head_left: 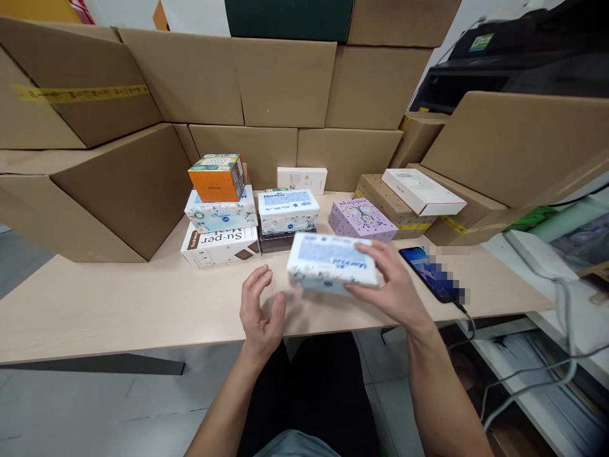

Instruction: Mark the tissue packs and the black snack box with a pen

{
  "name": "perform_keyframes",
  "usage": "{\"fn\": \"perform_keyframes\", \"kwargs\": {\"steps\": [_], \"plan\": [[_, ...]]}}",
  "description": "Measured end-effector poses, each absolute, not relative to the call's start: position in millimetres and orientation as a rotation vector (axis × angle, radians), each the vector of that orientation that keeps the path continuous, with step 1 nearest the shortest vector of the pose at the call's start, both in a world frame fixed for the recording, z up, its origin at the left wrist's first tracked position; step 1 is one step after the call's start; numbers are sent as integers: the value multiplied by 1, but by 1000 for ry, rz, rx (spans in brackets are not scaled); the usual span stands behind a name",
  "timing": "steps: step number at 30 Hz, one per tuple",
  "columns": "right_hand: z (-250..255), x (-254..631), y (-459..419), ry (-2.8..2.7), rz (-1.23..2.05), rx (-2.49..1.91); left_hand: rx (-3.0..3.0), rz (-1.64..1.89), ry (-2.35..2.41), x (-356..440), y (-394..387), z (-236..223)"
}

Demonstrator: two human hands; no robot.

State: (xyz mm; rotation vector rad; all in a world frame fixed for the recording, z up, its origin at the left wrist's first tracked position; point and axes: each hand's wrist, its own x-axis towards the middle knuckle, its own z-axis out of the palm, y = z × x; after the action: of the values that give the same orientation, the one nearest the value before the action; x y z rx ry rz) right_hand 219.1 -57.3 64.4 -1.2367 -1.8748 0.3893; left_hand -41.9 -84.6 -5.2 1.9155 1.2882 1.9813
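Left hand (259, 311) spread, empty, palm turned toward tissue pack (333, 263). Right hand (392, 285) clamps the pack's right end, thumb under, fingers over; pack held just above worktop (143, 304). Looks light, soft-sided, slick film wrap: best gripped by the ends. Behind: stacked boxes (219, 216).
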Motion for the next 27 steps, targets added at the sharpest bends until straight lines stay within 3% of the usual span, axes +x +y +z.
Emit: {"fn": "perform_keyframes", "kwargs": {"steps": [7,11,16,23,27], "plan": [[83,238,-3,-1351,-168,-1519,1984,1849,1424,-39,-82,-2],[75,240,37,-1305,-312,-1729,2017,1798,1456,-39,-81,0],[73,218,44,-1408,-544,-1480,2033,1740,1438,-38,-81,1],[110,150,54,-1958,-263,-1357,2019,1727,1440,-38,-82,1],[125,136,86,-2145,185,-1445,1987,1704,1439,-38,-82,0]]}}
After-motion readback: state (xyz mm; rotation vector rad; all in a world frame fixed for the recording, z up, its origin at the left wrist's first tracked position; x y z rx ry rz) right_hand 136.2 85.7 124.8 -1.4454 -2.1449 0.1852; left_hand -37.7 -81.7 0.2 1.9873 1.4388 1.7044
